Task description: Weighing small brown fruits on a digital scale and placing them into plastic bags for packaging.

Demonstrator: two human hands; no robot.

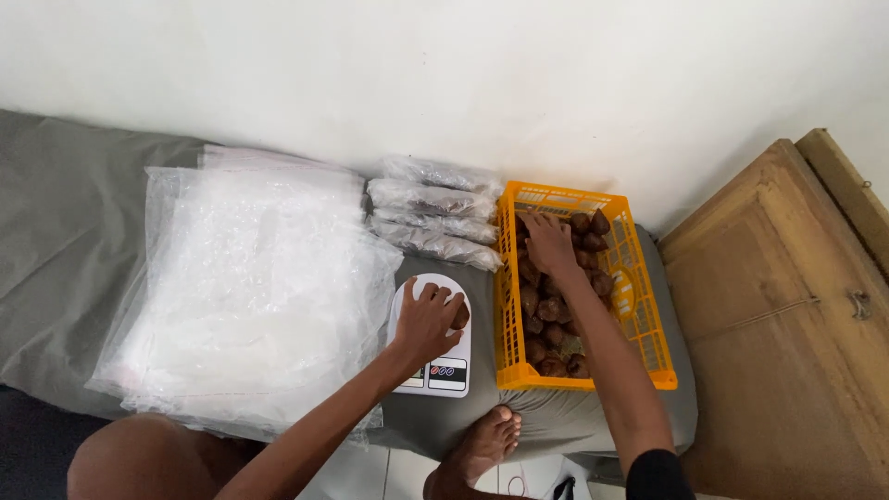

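Brown, lumpy pieces (pixel 556 310), dark and a little glossy like dried fruit or small tubers, are lying heaped in an orange plastic crate (pixel 648 319) with slatted walls. The person's right hand (pixel 548 243) is reaching into the far end of the crate, palm down, fingers curled over the pile; whether they have closed on a piece cannot be told, since the hand is hiding what is under it. The left hand (pixel 428 319) is resting on the round plate of a white kitchen scale (pixel 433 370), fingers bent loosely around one or two of the same brown pieces (pixel 460 316), which are touching the plate.

Judging from this, the weighing is going best if the left hand is lifting clear of the plate before the reading is taken, and if pieces are being set down gently near the plate's middle rather than dropped at its edge.

Just beyond the scale, four filled clear bags (pixel 435 211) are lying stacked beside the crate's left wall. To the left, a pile of empty clear plastic bags (pixel 250 287) is spreading over the grey cushion (pixel 65 213) that is carrying everything. A bare foot (pixel 482 449) is showing below, and wooden boards (pixel 787 324) are leaning at the right.
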